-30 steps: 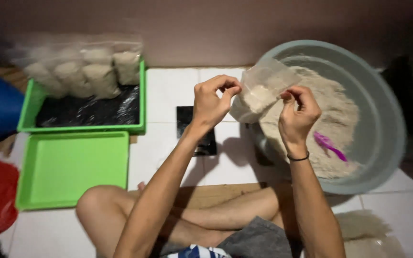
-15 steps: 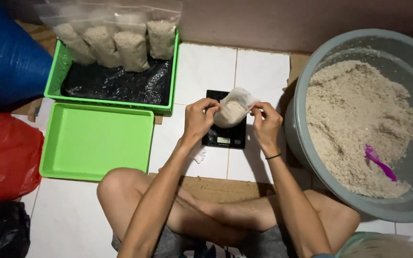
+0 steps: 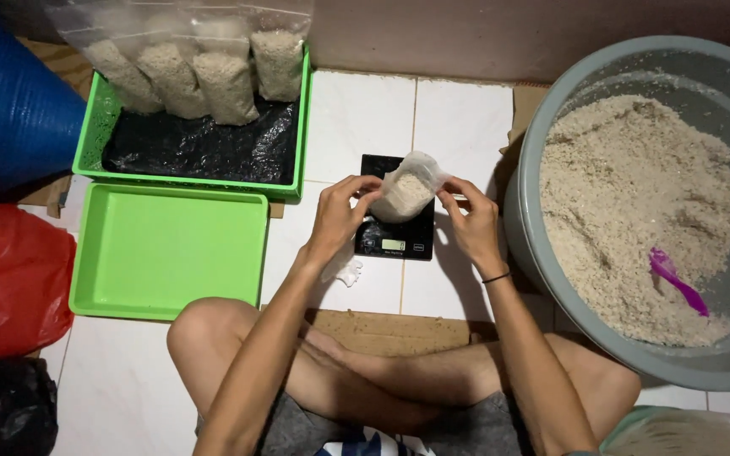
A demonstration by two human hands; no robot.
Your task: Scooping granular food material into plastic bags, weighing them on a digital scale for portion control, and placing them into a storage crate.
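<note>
the person sits cross-legged on the white tiled floor (image 3: pixel 356 110), and both hands hold a small clear plastic bag (image 3: pixel 405 191) partly filled with pale grainy meal. the left hand (image 3: pixel 337 213) pinches the bag's left edge with closed fingertips; the right hand (image 3: pixel 470 221) pinches its right edge the same way, a thin dark band round that wrist. the bag sits over the black digital scale (image 3: pixel 394 238), at or just above its platform; whether it rests on it cannot be told. taking the scale as landmark: a small crumpled white scrap (image 3: pixel 345 271) lies just beside its lower left corner. to its right stands a large grey basin (image 3: pixel 635 67) heaped with the same pale meal, a purple scoop (image 3: pixel 678 281) lying in the meal. to its left lies a shallow green tray (image 3: pixel 166 249), and beyond that tray, up and left of the scale, a green basket (image 3: pixel 302 127) lined with black plastic holds four filled clear bags (image 3: pixel 204 72) leaning at its far side. farther left of the scale are a blue sack (image 3: pixel 6 101), a red plastic bag (image 3: pixel 6 279) and a black bag (image 3: pixel 2 414).
</note>
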